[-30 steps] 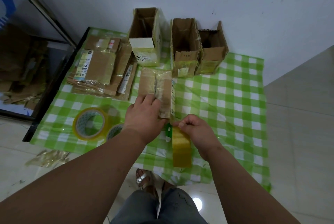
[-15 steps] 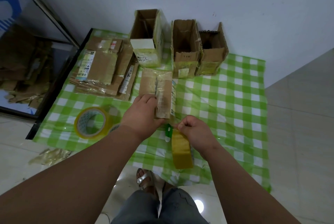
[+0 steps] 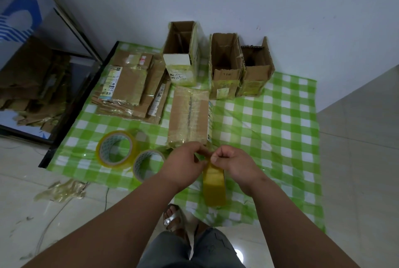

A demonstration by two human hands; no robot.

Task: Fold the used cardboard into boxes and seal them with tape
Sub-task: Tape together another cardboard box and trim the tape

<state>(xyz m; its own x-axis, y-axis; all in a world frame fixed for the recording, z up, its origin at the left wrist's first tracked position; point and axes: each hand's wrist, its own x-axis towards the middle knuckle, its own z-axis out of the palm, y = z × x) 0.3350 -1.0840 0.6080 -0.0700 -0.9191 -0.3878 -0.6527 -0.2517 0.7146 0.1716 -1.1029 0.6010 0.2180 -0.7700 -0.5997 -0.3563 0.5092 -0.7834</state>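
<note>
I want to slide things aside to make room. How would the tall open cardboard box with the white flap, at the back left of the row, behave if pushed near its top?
The tall open cardboard box with the white flap stands narrow and upright, so it would probably tip rather than slide. It looks empty, so likely light. The glossy green checked sheet may let it slip.

Bare forearms, grey trousers point(image 3: 190, 252), a silver-strapped sandal point(image 3: 172, 220).

Taped brown box point(image 3: 190, 116) lies flat; yellow tape roll point(image 3: 214, 187) stands on edge.

Both hands point(image 3: 208, 163) pinch tape roll point(image 3: 213, 186) nr box point(image 3: 190, 116).
</note>
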